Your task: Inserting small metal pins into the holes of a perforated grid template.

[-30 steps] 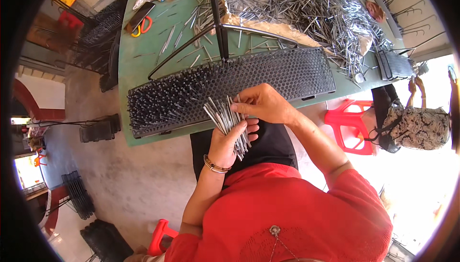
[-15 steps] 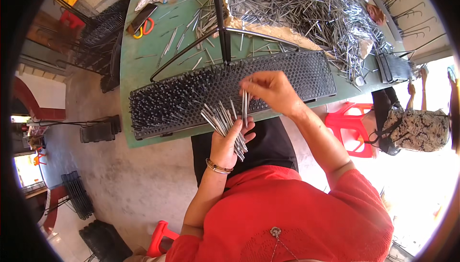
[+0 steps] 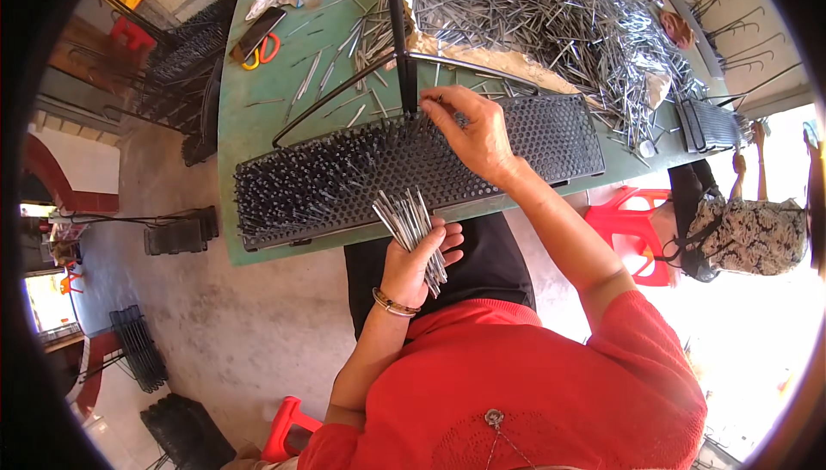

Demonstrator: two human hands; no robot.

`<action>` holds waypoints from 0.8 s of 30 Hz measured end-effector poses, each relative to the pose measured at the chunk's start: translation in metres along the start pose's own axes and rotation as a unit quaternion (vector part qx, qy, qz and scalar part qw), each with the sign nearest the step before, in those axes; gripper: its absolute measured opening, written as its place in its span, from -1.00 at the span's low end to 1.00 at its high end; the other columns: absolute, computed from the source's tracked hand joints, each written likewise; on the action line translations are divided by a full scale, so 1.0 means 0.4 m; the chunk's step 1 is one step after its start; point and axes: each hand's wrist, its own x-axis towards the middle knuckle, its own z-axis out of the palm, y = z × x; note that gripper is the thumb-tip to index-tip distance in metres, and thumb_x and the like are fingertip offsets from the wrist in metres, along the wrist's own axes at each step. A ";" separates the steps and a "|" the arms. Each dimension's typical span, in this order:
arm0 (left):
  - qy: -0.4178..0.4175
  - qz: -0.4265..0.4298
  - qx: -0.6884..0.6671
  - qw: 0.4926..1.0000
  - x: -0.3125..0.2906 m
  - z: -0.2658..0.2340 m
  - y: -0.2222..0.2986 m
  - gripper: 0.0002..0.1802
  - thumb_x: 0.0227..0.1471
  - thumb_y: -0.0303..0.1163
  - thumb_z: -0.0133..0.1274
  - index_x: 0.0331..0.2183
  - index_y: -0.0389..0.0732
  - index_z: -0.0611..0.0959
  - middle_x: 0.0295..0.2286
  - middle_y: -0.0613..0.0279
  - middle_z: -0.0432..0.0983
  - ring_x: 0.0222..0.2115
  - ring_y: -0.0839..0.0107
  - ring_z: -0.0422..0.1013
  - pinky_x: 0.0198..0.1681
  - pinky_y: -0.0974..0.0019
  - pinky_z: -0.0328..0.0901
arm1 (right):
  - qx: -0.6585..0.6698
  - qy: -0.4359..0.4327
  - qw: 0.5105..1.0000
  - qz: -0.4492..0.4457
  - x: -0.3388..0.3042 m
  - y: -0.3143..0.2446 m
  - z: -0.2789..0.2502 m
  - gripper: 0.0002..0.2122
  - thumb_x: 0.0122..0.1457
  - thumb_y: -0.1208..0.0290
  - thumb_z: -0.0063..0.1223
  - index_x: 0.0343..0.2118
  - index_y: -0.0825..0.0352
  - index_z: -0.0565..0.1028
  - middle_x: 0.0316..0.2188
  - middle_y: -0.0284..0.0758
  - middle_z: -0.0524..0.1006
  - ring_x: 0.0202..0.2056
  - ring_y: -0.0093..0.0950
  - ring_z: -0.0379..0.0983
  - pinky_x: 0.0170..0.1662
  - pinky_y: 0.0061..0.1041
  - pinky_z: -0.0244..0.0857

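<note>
My left hand [image 3: 406,270] is wrapped round a bundle of thin silvery metal rods [image 3: 403,217], their upper ends fanned out. It is in front of a long black tray [image 3: 538,139] full of small round holes. Many upright rods [image 3: 297,179] crowd the tray's left part, while the right part shows bare holes. Over the tray's far edge, near its middle, my right hand [image 3: 478,133] has its thumb and fingers pinched together. What lies between those fingertips cannot be made out.
Beyond the tray a large heap of loose rods [image 3: 551,23] lies on brown paper on the green table [image 3: 258,104]. A black metal frame [image 3: 397,14] rises behind the tray. Orange-handled scissors [image 3: 268,47] lie at left. A red stool [image 3: 624,225] and another person [image 3: 748,233] are at right.
My right hand has moved away from the bundle, forward and slightly left to the tray's far edge. The rod it pinched is no longer plainly visible. My left hand keeps the bundle, almost unmoved.
</note>
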 end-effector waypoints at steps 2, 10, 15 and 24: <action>-0.001 -0.006 0.002 1.000 -0.002 0.001 -0.003 -0.79 0.07 -0.44 0.03 -0.20 -0.22 0.50 -0.27 0.07 0.53 -0.28 0.32 0.50 -0.29 0.23 0.47 | -0.013 -0.011 0.999 -0.040 0.000 0.006 0.003 -0.84 0.07 0.48 0.13 -0.27 0.35 0.54 -0.39 -0.24 0.56 -0.39 -0.43 0.51 -0.32 -0.53 0.37; -0.004 -0.008 0.007 1.000 -0.005 0.004 0.000 -0.80 0.07 -0.44 0.03 -0.21 -0.21 0.49 -0.28 0.08 0.54 -0.31 0.34 0.51 -0.33 0.27 0.48 | -0.057 -0.040 0.988 -0.136 0.005 -0.017 0.002 -0.82 0.03 0.49 0.16 -0.27 0.35 0.54 -0.36 -0.20 0.56 -0.36 -0.29 0.51 -0.31 -0.43 0.38; -0.004 -0.011 0.008 1.000 -0.007 0.003 0.000 -0.79 0.07 -0.44 0.03 -0.20 -0.22 0.49 -0.28 0.08 0.54 -0.31 0.35 0.51 -0.32 0.28 0.48 | -0.069 -0.026 0.995 -0.067 0.002 -0.013 0.004 -0.84 0.03 0.50 0.17 -0.30 0.36 0.56 -0.43 -0.23 0.57 -0.41 -0.37 0.52 -0.35 -0.48 0.38; -0.003 -0.025 0.027 0.999 -0.001 0.011 0.012 -0.72 0.07 -0.37 0.02 -0.16 -0.25 0.46 -0.29 0.06 0.53 -0.33 0.37 0.51 -0.37 0.32 0.47 | -0.011 0.099 0.994 -0.035 -0.010 -0.020 0.015 -0.86 0.00 0.52 0.21 -0.34 0.37 0.56 -0.49 -0.31 0.57 -0.52 -0.61 0.44 -0.40 -0.64 0.33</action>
